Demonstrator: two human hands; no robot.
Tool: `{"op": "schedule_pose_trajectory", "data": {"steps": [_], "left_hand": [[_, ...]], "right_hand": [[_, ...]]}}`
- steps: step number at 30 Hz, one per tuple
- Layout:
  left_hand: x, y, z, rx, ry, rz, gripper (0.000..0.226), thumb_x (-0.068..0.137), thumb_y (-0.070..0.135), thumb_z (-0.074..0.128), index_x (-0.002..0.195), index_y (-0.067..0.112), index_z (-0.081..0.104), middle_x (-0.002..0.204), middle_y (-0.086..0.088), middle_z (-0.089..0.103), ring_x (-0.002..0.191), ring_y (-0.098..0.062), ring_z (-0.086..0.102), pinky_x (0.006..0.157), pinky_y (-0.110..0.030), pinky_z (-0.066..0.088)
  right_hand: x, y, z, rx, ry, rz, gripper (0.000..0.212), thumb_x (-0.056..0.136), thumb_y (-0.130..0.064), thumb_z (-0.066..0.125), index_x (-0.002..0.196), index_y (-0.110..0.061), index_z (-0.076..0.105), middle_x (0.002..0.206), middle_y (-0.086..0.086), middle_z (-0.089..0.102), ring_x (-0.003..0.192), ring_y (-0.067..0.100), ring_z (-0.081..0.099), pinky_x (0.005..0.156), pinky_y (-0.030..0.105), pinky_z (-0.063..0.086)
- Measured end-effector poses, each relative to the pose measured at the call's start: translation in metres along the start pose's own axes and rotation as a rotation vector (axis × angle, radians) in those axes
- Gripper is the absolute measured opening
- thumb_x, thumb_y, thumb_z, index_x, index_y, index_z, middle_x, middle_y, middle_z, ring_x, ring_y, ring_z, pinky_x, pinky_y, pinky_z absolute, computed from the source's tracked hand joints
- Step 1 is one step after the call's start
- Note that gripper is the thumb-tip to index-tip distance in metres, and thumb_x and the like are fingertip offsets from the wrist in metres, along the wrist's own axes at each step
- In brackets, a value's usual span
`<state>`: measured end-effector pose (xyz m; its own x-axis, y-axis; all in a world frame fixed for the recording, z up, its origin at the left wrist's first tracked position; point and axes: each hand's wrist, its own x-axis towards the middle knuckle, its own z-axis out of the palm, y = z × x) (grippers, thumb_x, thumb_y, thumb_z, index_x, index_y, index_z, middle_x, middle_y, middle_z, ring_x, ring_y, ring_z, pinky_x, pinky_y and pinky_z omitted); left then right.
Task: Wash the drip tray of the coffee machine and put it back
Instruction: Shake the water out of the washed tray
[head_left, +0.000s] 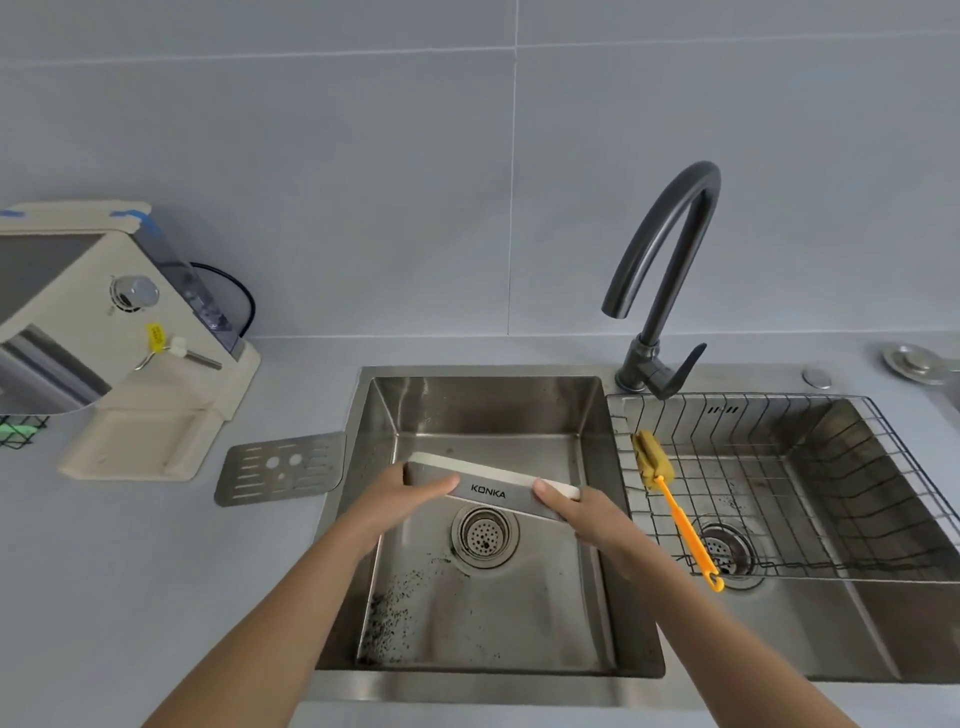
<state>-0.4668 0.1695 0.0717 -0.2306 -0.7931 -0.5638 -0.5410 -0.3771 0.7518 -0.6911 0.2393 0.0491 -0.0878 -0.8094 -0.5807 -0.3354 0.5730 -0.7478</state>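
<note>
The drip tray, cream with a grey front marked KONKA, is held tilted over the left sink basin. My left hand grips its left end and my right hand grips its right end. Its perforated metal grate lies apart on the counter beside the sink's left rim. The cream coffee machine stands at the far left, and its base slot has no tray in it.
Dark coffee grounds speckle the basin floor near the drain. A dark faucet stands behind the sinks. The right basin holds a wire basket, and a yellow sponge brush with an orange handle leans on it.
</note>
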Motion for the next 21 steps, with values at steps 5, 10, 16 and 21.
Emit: {"op": "schedule_pose_trajectory", "data": {"steps": [5, 10, 16, 21], "left_hand": [[-0.020, -0.003, -0.030, 0.034, 0.110, 0.113, 0.059, 0.072, 0.025, 0.074, 0.124, 0.024, 0.045, 0.114, 0.005, 0.055, 0.113, -0.016, 0.049, 0.092, -0.029, 0.041], [-0.043, -0.020, -0.062, 0.030, 0.201, 0.176, 0.067, 0.065, 0.009, 0.079, 0.114, 0.034, 0.041, 0.106, 0.009, 0.054, 0.105, -0.013, 0.051, 0.090, -0.033, 0.049], [-0.062, -0.068, -0.106, 0.057, 0.273, 0.199, 0.085, 0.061, 0.009, 0.082, 0.127, 0.030, 0.034, 0.107, 0.011, 0.052, 0.104, -0.012, 0.049, 0.073, -0.016, 0.042], [-0.071, -0.119, -0.157, 0.054, 0.293, 0.171, 0.099, 0.050, 0.016, 0.085, 0.134, 0.021, 0.033, 0.108, 0.009, 0.054, 0.101, -0.012, 0.052, 0.069, -0.013, 0.042]], "right_hand": [[-0.001, -0.020, 0.015, -0.036, 0.012, -0.267, 0.048, 0.081, -0.035, 0.067, 0.121, -0.019, 0.044, 0.112, -0.005, 0.058, 0.094, 0.006, 0.056, 0.067, 0.011, 0.045], [0.001, -0.036, 0.049, -0.042, -0.010, -0.449, 0.083, 0.065, -0.030, 0.079, 0.131, -0.029, 0.029, 0.121, -0.011, 0.052, 0.107, 0.006, 0.054, 0.070, 0.013, 0.047], [-0.003, -0.058, 0.106, -0.109, 0.000, -0.562, 0.101, 0.047, -0.036, 0.079, 0.132, -0.034, 0.024, 0.126, -0.008, 0.045, 0.111, 0.006, 0.051, 0.082, 0.028, 0.054], [-0.003, -0.076, 0.176, -0.186, 0.015, -0.570, 0.107, 0.047, -0.033, 0.078, 0.137, -0.028, 0.020, 0.128, -0.006, 0.042, 0.104, 0.006, 0.053, 0.079, 0.030, 0.055]]}}
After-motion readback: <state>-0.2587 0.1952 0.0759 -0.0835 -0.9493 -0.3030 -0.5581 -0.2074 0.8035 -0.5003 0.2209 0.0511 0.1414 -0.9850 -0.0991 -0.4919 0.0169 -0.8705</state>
